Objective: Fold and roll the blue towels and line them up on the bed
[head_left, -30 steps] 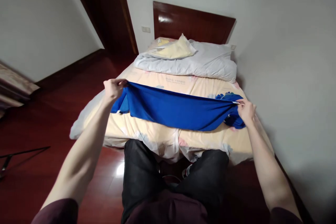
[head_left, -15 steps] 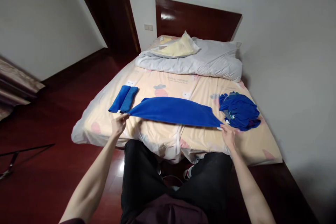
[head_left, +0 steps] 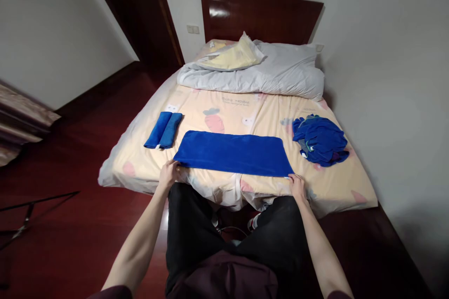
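Evidently you have the flat, rectangular royal-blue plush cloth [head_left: 233, 153] by its two near corners: your left hand [head_left: 169, 173] pinches one, and your right hand [head_left: 298, 186] pinches the other. Neither hand stands open; the fingers of each look closed down to the thickness of the fabric (the exact finger contact under the left corner is too small to make out). The cloth lies between your grips and reaches away from them, its near edge running fairly straight from hand to hand, and holding both ends at once probably keeps that edge taut and the surface smooth. Just beyond your left grip, a neat blue plush bundle in two side-by-side rolls [head_left: 163, 130] sits apart from the cloth, perhaps set there to leave the middle free. Beyond your right grip and outward rests a loose, crumpled heap of blue fabric [head_left: 320, 140], likely kept aside so it stays within reach. Everything blue rests on the cream bed cover printed with carrots and rabbits [head_left: 266, 114], which gives your hands a broad support.
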Action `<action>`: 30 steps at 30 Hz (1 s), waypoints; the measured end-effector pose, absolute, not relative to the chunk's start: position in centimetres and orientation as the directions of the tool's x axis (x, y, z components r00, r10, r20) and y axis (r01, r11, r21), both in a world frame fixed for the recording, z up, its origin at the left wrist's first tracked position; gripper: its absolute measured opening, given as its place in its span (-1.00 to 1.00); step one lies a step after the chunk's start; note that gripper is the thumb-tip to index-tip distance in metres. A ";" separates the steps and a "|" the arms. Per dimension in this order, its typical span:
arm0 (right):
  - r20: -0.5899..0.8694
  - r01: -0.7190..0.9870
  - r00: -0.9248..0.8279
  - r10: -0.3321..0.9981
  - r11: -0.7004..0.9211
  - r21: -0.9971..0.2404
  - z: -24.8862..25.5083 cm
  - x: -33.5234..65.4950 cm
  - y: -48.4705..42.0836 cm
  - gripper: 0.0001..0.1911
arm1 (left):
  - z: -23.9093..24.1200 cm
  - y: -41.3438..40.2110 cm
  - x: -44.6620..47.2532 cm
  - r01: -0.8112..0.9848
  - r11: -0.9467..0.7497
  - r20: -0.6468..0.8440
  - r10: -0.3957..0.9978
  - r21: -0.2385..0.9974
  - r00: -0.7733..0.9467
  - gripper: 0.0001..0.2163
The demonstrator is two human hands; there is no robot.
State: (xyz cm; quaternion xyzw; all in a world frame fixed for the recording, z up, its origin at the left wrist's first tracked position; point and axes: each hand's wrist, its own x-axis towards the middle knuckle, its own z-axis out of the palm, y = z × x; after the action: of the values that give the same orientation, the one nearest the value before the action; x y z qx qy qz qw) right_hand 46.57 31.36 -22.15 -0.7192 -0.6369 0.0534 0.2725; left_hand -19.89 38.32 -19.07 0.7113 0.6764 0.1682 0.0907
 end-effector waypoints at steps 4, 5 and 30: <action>0.225 0.916 0.164 0.960 -0.064 -0.396 -21.3 46.5 29.3 -0.71 | -19.2 37.1 -21.1 0.932 0.001 0.088 0.995 0.362 -0.036 -0.67; 0.206 0.922 0.157 0.966 -0.069 -0.381 -21.1 46.3 28.7 -0.71 | -19.3 36.7 -21.4 0.934 0.007 0.073 0.997 0.358 -0.035 -0.69; 0.077 0.630 -0.234 0.969 0.211 -0.747 -22.8 12.0 39.5 -0.35 | -23.2 39.7 -1.6 0.852 -0.344 0.145 0.939 0.395 0.312 -0.42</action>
State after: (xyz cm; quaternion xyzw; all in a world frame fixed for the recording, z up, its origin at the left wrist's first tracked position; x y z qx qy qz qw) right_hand 11.95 39.51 -22.84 -0.5513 -0.7254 0.3009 0.2815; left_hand -1.64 39.74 -23.21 0.8003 0.5594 0.1769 0.1234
